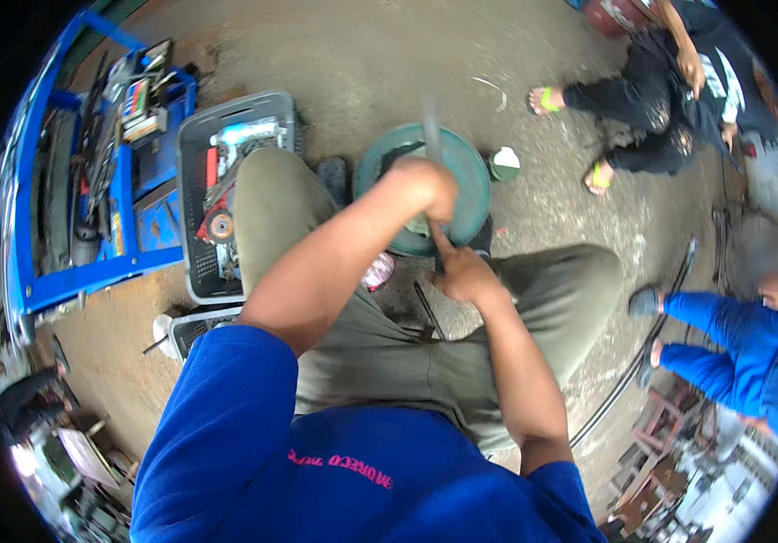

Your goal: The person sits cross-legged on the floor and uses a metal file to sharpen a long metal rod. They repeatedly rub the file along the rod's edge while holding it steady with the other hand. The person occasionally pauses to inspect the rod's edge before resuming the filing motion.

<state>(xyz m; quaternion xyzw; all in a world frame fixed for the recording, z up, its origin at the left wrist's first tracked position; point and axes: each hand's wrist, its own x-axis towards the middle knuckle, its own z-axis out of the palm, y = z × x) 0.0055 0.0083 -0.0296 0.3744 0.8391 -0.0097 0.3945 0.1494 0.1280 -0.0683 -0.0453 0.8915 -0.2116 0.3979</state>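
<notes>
Over a round green basin (473, 195) between my knees, my left hand (425, 185) is closed in a fist. From it a grey, bar-like tool (431, 131) stands up, smeared by motion, so its kind does not show. Just below and to the right, my right hand (468, 276) has its fingers curled, and a thin brownish length runs from it toward the left fist. What the right hand grips is hidden. Dark and pale material lies in the basin, partly covered by my left hand. A dark rod (428, 309) rests on the ground between my legs.
A grey plastic crate (191, 145) with tools stands left of my knee, beside a blue metal rack (126, 204). A white-and-green container (505, 164) is right of the basin. Two people sit at the right, near a long dark bar (629, 378) on the floor.
</notes>
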